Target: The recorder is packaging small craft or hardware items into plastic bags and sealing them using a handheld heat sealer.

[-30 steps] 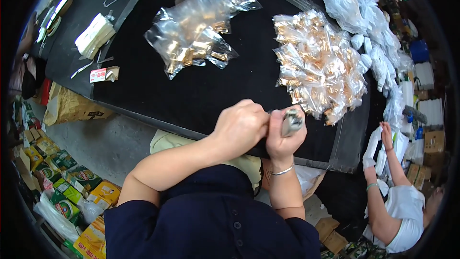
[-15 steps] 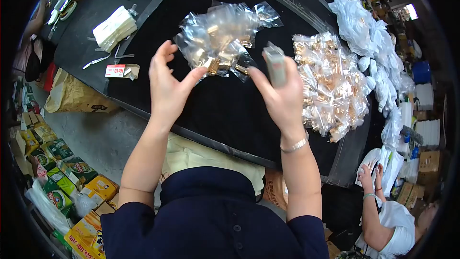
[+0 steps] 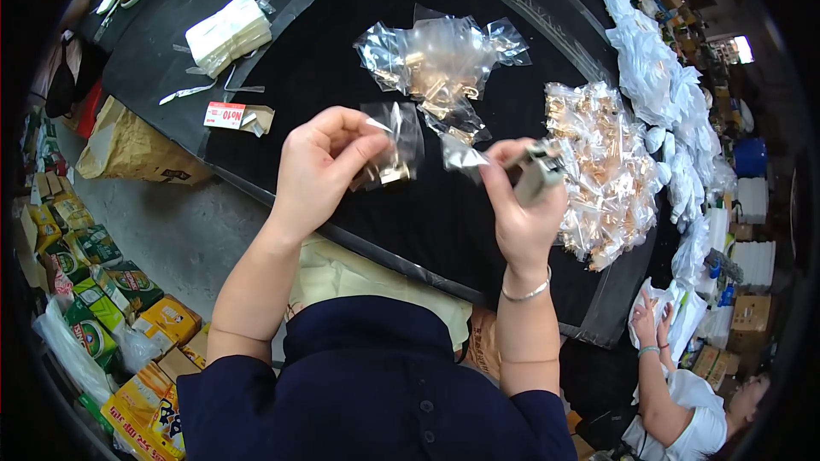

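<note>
My left hand (image 3: 318, 172) is closed, thumb and fingers pinching the edge of a small clear plastic bag (image 3: 405, 135) with gold-coloured metal pieces at its bottom. Inside my right hand (image 3: 528, 224) is a grey stapler (image 3: 538, 177), its jaw end pointing up. The thumb and forefinger of that hand also touch the corner of another clear bag (image 3: 461, 156). Just beyond both hands lies a loose group of clear bags (image 3: 440, 55) with gold pieces in them. To the right of the stapler spreads a larger heap of filled bags (image 3: 602, 179).
A bundle of flat bags (image 3: 229, 34) and a small red-and-white box (image 3: 225, 115) lie left on the black table (image 3: 410, 230). White plastic bags (image 3: 645, 60) line the far right. A co-worker (image 3: 683, 401) handles white bags at lower right. Cartons (image 3: 94, 341) stand at lower left.
My left hand has closed on a small bag and drawn it away from the group. My right hand has moved slightly right and turned the stapler, with a bag corner at its fingertips.
</note>
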Motion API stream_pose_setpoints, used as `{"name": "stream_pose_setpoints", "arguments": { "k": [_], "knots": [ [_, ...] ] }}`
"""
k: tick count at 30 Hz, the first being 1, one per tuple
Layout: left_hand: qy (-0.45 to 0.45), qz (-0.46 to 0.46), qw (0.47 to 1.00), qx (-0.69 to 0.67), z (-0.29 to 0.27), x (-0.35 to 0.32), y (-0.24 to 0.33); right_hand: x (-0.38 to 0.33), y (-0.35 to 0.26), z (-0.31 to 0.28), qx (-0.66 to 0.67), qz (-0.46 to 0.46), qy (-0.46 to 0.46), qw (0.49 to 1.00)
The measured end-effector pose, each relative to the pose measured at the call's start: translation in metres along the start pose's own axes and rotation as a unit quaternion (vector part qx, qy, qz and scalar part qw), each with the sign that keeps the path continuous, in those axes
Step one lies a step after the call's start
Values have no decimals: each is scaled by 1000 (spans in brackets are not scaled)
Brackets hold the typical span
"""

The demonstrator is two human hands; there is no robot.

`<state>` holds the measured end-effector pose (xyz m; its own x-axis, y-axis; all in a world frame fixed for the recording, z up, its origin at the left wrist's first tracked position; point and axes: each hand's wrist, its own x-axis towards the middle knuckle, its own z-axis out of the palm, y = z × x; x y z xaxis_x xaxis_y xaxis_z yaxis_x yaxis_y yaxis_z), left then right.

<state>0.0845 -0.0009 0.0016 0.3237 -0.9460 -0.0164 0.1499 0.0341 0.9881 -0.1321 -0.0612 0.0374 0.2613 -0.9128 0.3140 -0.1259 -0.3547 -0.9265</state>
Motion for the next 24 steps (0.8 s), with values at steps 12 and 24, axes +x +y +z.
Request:
{"name": "stream_pose_setpoints", "arguments": {
  "k": [12, 24],
  "knots": [
    [-18, -19, 998, -59, -12, -31, -10, -33, 15, -21, 62, 129, 82, 986],
    [10, -35, 999, -41, -2, -29, -17, -40, -1, -29, 67, 100, -17, 993]
  ]
}}
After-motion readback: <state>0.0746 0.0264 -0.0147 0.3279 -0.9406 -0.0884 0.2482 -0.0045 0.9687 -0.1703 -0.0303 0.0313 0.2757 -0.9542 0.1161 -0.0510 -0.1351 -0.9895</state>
